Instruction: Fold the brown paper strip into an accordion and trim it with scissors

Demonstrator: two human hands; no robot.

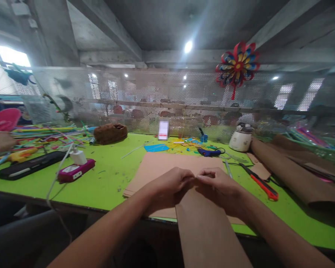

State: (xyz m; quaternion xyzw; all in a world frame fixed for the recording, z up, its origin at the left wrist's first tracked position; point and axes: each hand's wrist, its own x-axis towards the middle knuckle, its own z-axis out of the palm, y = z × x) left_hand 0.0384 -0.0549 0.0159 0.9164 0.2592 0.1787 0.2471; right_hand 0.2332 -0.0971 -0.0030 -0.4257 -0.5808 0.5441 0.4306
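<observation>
A long strip of brown kraft paper point(209, 230) runs from my fingertips down over the table's front edge towards me. My left hand point(181, 182) pinches its far end between thumb and fingers. Close beside it, almost tip to tip, my right hand point(216, 182) pinches the same end. The exact fold or edge between the fingertips is too small to make out. Under and behind both hands lie larger flat sheets of brown paper point(153, 167) on the green table.
Right of the sheets lie a red utility knife point(264, 184), a blue glue gun point(209, 152) and a large roll of brown paper point(290, 171). A white bottle point(240, 138) stands behind. Leftward are a purple power strip point(76, 170), a black case point(33, 164) and another person's hand point(1, 143).
</observation>
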